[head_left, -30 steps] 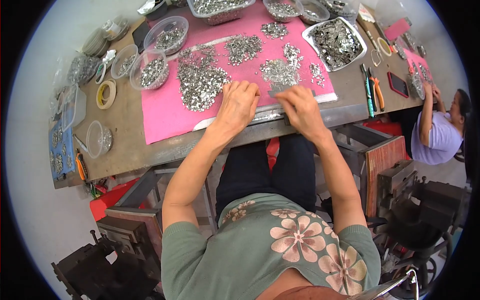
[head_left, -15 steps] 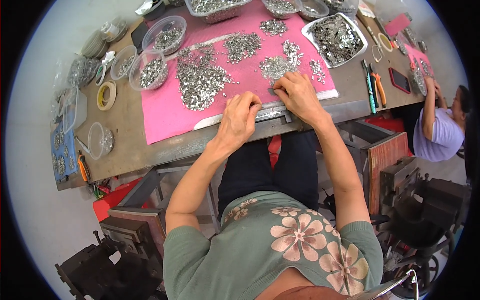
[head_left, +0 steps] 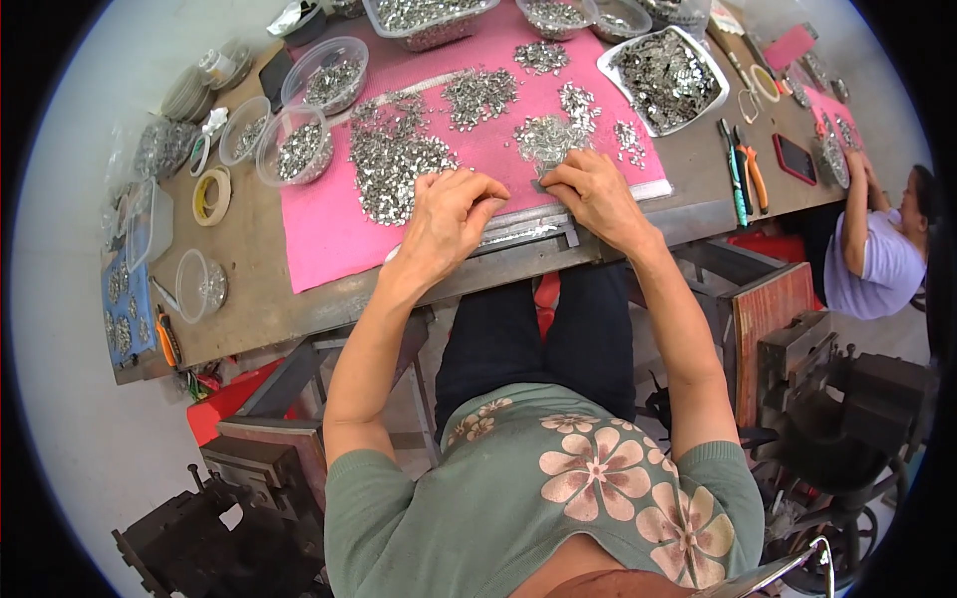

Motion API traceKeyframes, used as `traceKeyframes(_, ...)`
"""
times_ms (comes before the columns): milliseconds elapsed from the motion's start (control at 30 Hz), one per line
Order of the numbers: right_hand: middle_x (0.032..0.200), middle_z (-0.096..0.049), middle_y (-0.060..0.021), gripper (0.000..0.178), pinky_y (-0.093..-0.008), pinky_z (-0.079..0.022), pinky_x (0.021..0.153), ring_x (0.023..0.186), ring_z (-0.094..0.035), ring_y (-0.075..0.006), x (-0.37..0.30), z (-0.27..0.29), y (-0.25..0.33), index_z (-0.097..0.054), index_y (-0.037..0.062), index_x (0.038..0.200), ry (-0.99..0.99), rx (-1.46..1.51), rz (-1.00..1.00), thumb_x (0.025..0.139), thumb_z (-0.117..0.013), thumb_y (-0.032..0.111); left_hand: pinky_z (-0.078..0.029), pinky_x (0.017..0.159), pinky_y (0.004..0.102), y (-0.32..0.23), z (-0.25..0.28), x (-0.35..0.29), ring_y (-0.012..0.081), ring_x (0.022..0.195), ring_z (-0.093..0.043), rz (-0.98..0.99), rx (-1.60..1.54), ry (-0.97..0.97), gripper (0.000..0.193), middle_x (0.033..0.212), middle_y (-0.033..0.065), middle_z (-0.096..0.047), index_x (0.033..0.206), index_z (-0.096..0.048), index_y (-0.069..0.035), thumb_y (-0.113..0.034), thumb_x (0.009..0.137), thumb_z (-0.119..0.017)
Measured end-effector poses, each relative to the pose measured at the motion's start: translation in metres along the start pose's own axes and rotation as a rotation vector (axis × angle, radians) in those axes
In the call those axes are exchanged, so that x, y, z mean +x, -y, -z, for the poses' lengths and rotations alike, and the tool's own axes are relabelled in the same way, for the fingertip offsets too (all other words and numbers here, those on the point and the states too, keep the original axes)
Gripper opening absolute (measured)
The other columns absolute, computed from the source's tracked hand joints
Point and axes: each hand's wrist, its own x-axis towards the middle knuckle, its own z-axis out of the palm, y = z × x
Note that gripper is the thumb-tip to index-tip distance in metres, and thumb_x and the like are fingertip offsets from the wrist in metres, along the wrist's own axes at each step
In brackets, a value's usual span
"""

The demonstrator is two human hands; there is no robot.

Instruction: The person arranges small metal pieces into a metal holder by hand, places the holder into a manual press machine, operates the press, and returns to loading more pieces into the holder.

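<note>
My left hand (head_left: 446, 221) is closed in a pinch over the near edge of the pink mat (head_left: 329, 224), beside a broad heap of small shiny metal pieces (head_left: 394, 184). Whatever lies between its fingertips is too small to make out. My right hand (head_left: 598, 204) is closed too, its fingertips at a small dark flat piece (head_left: 540, 186) near a loose pile of thin silvery pieces (head_left: 546, 140). Between and below both hands, a long narrow metal bar (head_left: 523, 235) runs along the table edge with a row of shiny bits on it.
Clear plastic tubs (head_left: 296, 147) of metal pieces stand at the left, and a white dish (head_left: 670, 85) of flat pieces at the back right. Pliers (head_left: 755, 174) and a phone (head_left: 796, 159) lie right of the mat. A co-worker (head_left: 877, 244) sits at the far right.
My left hand has moved left and slightly up, away from the bar, towards the broad heap. More of the bar shows. My right hand has hardly moved.
</note>
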Motion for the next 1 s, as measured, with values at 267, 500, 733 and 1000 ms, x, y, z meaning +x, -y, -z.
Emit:
traceKeyframes(267,0.092,-0.065,-0.0118,0.005,-0.0389,-0.049,0.077,0.086,-0.064,-0.0284,-0.021,0.009,0.037,-0.065,0.0005,0.092,-0.004,0.289,-0.183,0.09,-0.068,0.003,-0.037,0.093,0.0415,-0.024,-0.016,-0.028,0.025,0.098,-0.057,-0.075,0.087,-0.033,0.038,0.102,0.006,-0.061,0.119,-0.067,-0.008,-0.02,0.084,-0.077)
traceKeyframes(500,0.092,-0.064,-0.0128,0.006,-0.0388,-0.049,0.078,0.086,-0.062,-0.0301,-0.032,-0.002,0.043,-0.06,-0.0011,0.093,-0.069,0.291,-0.095,0.09,-0.066,-0.002,-0.041,0.09,0.0399,-0.024,-0.041,-0.037,0.0268,0.099,-0.057,-0.039,0.176,-0.125,0.042,0.106,0.0072,-0.062,0.12,-0.068,-0.006,-0.016,0.081,-0.079)
traceKeyframes(733,0.091,-0.063,-0.0137,0.011,-0.0395,-0.049,0.076,0.085,-0.062,-0.0322,-0.031,-0.001,0.044,-0.059,-0.0011,0.093,-0.065,0.214,-0.035,0.087,-0.067,-0.005,-0.042,0.087,0.0398,-0.025,-0.042,-0.037,0.0273,0.096,-0.057,-0.048,0.16,-0.138,0.041,0.105,0.0073,-0.062,0.12,-0.069,-0.007,-0.014,0.081,-0.078)
traceKeyframes(1000,0.091,-0.06,-0.0134,0.013,-0.0417,-0.048,0.078,0.085,-0.06,-0.0336,-0.028,0.001,0.049,-0.059,0.0,0.093,-0.064,0.142,0.022,0.084,-0.068,-0.003,-0.043,0.087,0.0406,-0.026,-0.041,-0.039,0.0274,0.096,-0.057,-0.049,0.166,-0.153,0.042,0.103,0.0076,-0.061,0.121,-0.067,-0.006,-0.012,0.081,-0.078)
